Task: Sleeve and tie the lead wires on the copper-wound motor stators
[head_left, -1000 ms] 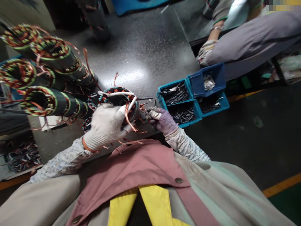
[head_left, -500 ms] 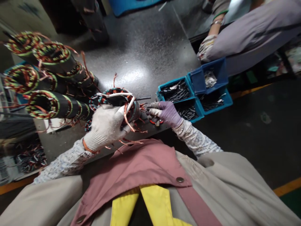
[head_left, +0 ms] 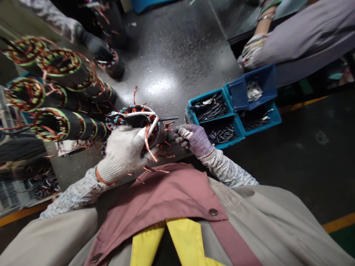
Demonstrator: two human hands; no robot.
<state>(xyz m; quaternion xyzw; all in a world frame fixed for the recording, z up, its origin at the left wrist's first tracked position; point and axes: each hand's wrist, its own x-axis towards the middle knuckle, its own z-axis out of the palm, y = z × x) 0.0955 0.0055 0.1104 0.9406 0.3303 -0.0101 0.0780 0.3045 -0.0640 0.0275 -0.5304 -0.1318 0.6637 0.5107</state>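
Observation:
A motor stator with copper windings, teal-edged slots and loose copper leads lies on its side at the bench's front edge. My left hand, in a white knitted glove, is closed on its near side. White sleeving curves over the stator's end by my thumb. My right hand, in a purple-and-white glove with dirty fingertips, is closed just right of the frayed copper wire ends. What its fingers hold, if anything, is hidden. A thin black tube sticks out above those ends.
Several stators with green-edged windings lie stacked at left. Blue bins of short black tubes stand at right. A co-worker's dark-gloved hand is at a stator at the upper left; another person's gloved hand rests at upper right.
My right hand has drawn slightly down, and the red-handled item under it no longer shows. A co-worker's gloved arm has come in at the upper left. My left hand keeps its hold.

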